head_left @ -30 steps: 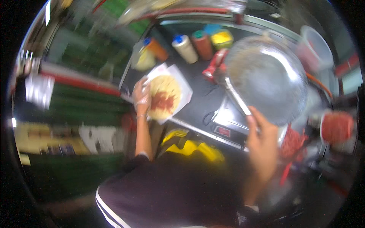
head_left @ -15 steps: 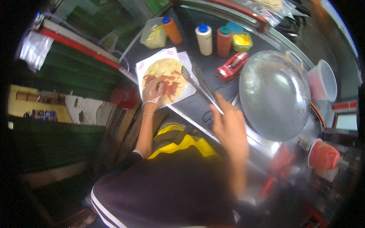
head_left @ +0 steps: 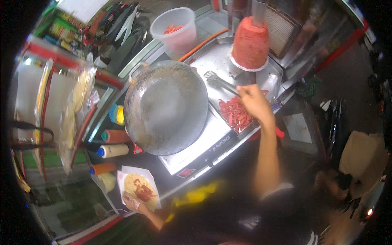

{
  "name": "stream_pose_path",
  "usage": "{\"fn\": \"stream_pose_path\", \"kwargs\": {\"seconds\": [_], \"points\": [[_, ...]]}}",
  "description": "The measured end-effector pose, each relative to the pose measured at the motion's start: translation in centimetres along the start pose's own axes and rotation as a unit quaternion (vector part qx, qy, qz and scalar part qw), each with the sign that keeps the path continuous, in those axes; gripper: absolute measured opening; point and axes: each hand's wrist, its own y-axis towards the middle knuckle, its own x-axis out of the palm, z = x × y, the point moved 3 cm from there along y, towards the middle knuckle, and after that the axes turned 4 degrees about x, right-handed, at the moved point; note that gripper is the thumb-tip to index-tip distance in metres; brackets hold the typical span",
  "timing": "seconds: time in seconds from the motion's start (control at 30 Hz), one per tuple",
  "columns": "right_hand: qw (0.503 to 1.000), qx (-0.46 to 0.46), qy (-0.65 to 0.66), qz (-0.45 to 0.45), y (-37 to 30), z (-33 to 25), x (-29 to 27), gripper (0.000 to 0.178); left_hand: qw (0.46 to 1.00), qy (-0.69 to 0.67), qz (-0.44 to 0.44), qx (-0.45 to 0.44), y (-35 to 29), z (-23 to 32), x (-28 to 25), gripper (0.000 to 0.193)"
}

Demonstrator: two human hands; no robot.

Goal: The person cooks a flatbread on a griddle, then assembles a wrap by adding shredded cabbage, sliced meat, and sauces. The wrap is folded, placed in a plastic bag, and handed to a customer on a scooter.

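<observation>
My right hand (head_left: 255, 102) grips metal tongs (head_left: 223, 85), their jaws pointing left above the steel tray (head_left: 216, 61). Beneath that hand lies a heap of red meat strips (head_left: 236, 114). Far to the left, a round flatbread (head_left: 131, 181) rests on white paper (head_left: 152, 173), with reddish meat strips (head_left: 143, 192) scattered over its middle. My left hand (head_left: 131, 202), in a thin see-through glove, touches the flatbread's near edge with its fingers laid along it. Those fingers are small in view and partly blurred.
A large dark wok (head_left: 167, 106) covers the stove (head_left: 192, 157) between my hands. Behind the tray stands a red meat cone (head_left: 251, 45). A white bucket (head_left: 173, 30) is at the back; sauce bottles (head_left: 114, 151) stand left of the wok.
My view has swung right. My right hand has carried the tongs from beside the flatbread to over the meat tray. My left hand has shifted from the meat strips to the flatbread's edge.
</observation>
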Motion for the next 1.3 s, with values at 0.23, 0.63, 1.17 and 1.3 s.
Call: {"fn": "stream_pose_path", "kwargs": {"seconds": [0.23,0.63,1.17,1.3], "points": [[0.998,-0.01,0.026,0.051,4.7,-0.7,6.1,0.042,1.0,0.02,0.015,0.011,1.1,1.3,1.1,0.051],[0.992,-0.024,0.068,0.107,7.5,-1.8,8.7,0.038,0.999,0.041,0.033,-0.002,1.8,-0.3,1.2,0.051],[0.998,-0.028,0.044,0.037,8.1,-2.7,8.4,0.032,0.998,0.034,0.044,-0.002,3.0,-2.7,1.5,0.05],[0.999,-0.009,0.017,0.029,7.6,-1.5,6.6,0.036,0.999,0.028,0.044,-0.006,3.2,-4.7,1.7,0.05]]}}
